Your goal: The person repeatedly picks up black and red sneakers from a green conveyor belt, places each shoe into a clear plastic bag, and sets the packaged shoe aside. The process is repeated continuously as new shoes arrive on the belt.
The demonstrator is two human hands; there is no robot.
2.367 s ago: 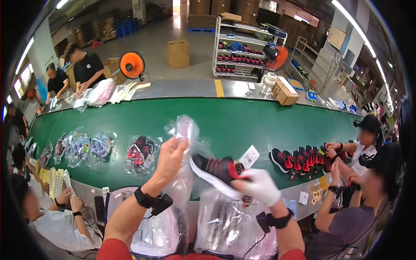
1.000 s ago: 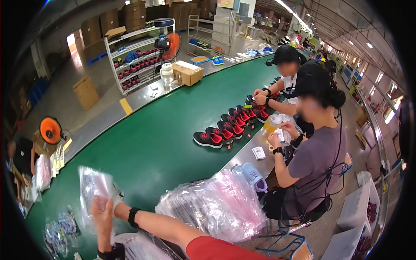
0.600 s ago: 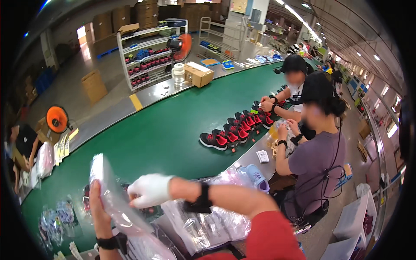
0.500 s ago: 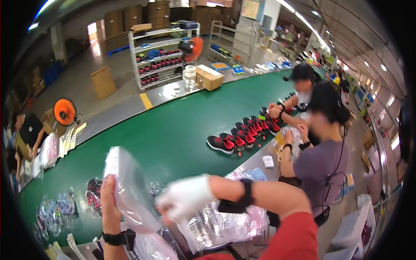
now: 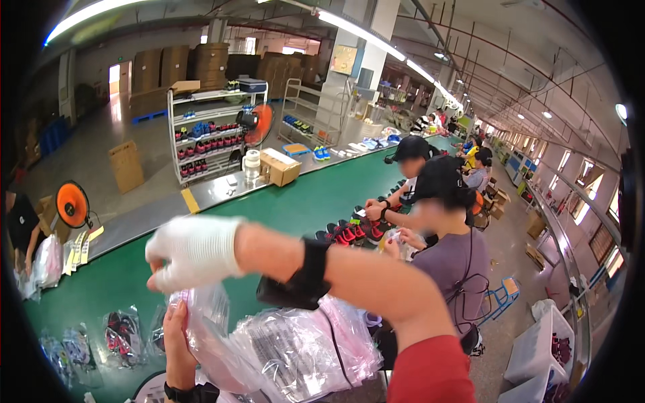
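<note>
My left hand (image 5: 178, 342) is closed around clear plastic bags (image 5: 211, 329), which stand up from its grip and sag to the right. Above their top edge is my right hand (image 5: 195, 255), in a white glove with bare fingertips. Its fingers curl downward at the left; what they hold, if anything, is hidden. My right forearm crosses the view, with a black band and dark device at the wrist. Below it lies a pile of clear and pinkish plastic bags (image 5: 302, 349). Left of my left hand, bagged shoes (image 5: 122, 336) lie on the green belt (image 5: 127, 272).
Red and black shoes (image 5: 342, 232) line the belt farther along, beside two people at its right edge. A carton (image 5: 279, 166) and a white jug (image 5: 251, 164) stand on the far ledge. Behind are a shoe rack (image 5: 208, 144) and orange fans. A white bin (image 5: 537, 342) is at right.
My right hand has moved from beside the lower part of the bags to above their top edge, up and left. The bags sit lower in view. The view has tilted up and turned right.
</note>
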